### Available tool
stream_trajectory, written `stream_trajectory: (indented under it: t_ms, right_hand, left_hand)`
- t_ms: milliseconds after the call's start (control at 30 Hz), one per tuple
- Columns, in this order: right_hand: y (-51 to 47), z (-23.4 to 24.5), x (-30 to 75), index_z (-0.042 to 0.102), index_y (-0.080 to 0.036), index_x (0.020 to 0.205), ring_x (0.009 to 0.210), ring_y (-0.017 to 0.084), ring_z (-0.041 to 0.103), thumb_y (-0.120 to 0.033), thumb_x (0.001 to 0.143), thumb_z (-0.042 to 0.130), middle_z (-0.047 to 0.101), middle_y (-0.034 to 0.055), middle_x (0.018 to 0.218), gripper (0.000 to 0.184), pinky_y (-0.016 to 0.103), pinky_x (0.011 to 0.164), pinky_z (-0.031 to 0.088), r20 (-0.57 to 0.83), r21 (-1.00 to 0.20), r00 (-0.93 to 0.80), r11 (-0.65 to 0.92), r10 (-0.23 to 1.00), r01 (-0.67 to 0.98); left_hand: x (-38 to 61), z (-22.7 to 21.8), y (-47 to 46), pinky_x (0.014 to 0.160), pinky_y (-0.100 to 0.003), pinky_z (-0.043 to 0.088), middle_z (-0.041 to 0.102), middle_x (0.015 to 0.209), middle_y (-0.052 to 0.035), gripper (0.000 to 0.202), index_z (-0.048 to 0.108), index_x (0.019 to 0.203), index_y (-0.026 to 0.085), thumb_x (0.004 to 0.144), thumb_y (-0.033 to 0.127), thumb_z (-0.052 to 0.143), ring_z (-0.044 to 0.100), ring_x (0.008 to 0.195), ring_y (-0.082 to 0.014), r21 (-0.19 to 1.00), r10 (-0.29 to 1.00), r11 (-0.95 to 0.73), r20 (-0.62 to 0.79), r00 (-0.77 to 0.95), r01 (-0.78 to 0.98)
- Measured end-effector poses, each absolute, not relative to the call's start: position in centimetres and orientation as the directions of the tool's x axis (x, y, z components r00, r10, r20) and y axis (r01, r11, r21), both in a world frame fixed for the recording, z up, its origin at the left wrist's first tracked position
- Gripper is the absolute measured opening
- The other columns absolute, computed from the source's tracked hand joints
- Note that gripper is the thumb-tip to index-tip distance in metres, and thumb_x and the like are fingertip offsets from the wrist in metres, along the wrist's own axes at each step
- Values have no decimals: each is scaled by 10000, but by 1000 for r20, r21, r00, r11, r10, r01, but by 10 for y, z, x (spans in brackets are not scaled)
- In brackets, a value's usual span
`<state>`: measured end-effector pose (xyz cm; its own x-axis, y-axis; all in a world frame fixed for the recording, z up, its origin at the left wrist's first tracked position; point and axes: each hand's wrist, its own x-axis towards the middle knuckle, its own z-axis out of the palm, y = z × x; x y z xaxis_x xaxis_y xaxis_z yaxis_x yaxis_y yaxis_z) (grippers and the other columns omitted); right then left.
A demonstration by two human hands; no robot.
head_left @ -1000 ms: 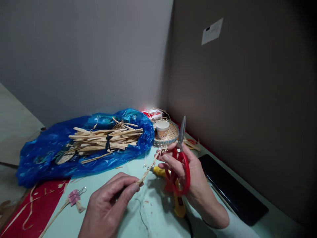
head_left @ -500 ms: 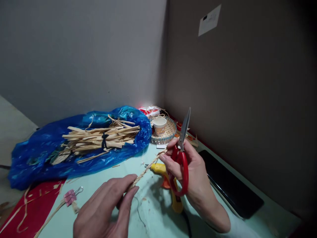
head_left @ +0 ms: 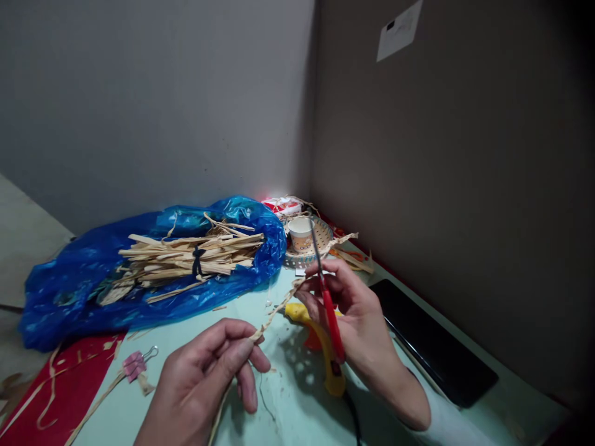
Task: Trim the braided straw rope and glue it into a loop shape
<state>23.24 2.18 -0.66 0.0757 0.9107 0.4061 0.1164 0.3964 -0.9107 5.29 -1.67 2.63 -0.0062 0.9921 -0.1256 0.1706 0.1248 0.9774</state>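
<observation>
Two hands stretch a braided straw strand, with scissors ready, over the bench (head_left: pixel 176 334).

The left hand (head_left: pixel 204 378) pinches the braided straw strand (head_left: pixel 274 313) between thumb and forefinger near the front edge of the bench. The right hand (head_left: pixel 357 310) is closed around the red scissors (head_left: pixel 331 322), blades pointing up, and its fingers also hold the strand further along. The strand hangs between both hands, above the yellow glue gun (head_left: pixel 333 383). For a clean cut, I think it is best to keep the strand tight and put the blades straight across it, away from the fingertips.
</observation>
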Motion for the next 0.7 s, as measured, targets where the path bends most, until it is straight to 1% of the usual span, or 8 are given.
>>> stream_trajectory:
  t_ms: [67,167,267,333,400,500,567,700]
  right_hand:
    - [24,-9,235,527,-281,1092,674,127,556,-193,839,642,626,-42,794,292,243,631,446,403,-894,15,390,915,220]
    - [23,-9,237,450,-298,1204,600,122,482,-92,797,608,580,-61,743,483,237,567,398,376,-871,-83,383,923,309]
    - [20,-9,235,379,-313,1297,652,133,500,-38,747,601,572,-44,813,654,245,604,410,392,-836,-148,418,908,355]
    - [17,-9,234,339,-319,1343,729,153,538,-36,736,603,584,-15,901,720,268,660,436,414,-806,-184,453,892,382]
    - [14,-8,233,348,-319,1333,788,177,555,-72,750,614,589,12,970,687,298,698,447,467,-746,-210,510,859,428]
    - [11,-3,232,440,-286,1217,809,201,544,-173,776,657,595,27,961,504,325,697,438,539,-626,-274,596,797,503]
    - [10,0,232,487,-254,1144,788,203,531,-207,778,664,591,27,909,410,326,677,427,531,-588,-323,616,783,525]
    - [12,3,231,539,-229,1095,776,200,511,-185,757,659,577,25,874,361,314,654,398,484,-553,-372,606,792,572]
  left_hand:
    - [51,30,-14,559,-186,447,732,634,15,124,693,777,211,811,325,659,560,420,-78,978,977,205,-207,49,39]
    - [47,31,-13,527,-170,421,744,657,-17,139,706,795,189,792,327,694,568,411,-66,966,964,252,-246,98,-53]
    - [45,33,-14,519,-166,421,744,690,-28,159,727,810,183,772,337,718,571,417,-62,958,960,266,-254,117,-109]
    - [43,35,-14,543,-172,442,743,710,-30,153,740,845,184,773,317,720,567,428,-62,958,965,253,-240,106,-134]
    - [42,37,-14,542,-174,448,744,728,-34,144,744,877,183,780,286,715,561,436,-61,958,971,236,-223,90,-164]
    - [41,38,-13,516,-163,438,737,738,-28,133,746,896,186,782,249,717,551,438,-53,950,974,224,-214,67,-218]
    - [41,39,-12,512,-157,438,730,726,-20,122,751,889,190,776,231,727,547,442,-50,943,974,224,-219,47,-246]
    - [40,39,-12,501,-155,442,713,686,-8,102,760,850,193,753,225,754,540,453,-58,937,974,220,-228,-1,-273]
